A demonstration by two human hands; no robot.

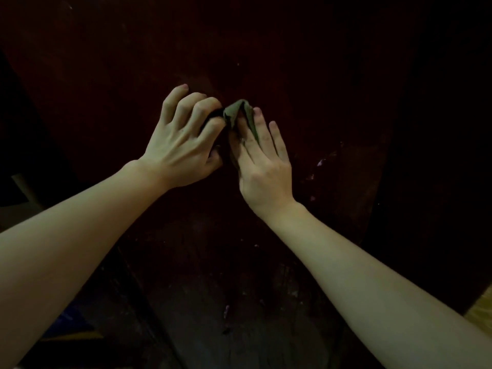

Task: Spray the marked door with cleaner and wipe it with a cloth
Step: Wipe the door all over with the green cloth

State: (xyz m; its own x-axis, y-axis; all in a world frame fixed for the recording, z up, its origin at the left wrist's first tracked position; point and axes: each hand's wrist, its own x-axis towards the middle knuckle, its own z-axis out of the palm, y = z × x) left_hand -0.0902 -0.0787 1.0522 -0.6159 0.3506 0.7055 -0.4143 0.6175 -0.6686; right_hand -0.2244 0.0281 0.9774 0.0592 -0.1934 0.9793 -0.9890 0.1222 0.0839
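Both hands bunch a small olive cloth [241, 115] between them against the dark door [306, 75]: left hand [183, 145] pinches it with curled fingers, right hand [262, 166] presses flat-fingered, likely refolding it for wiping.

A dark reddish-brown door [266, 49] is filling the view, bearing pale specks and smears on its right and lower parts, with a small olive cloth [239, 113] lying against its middle.
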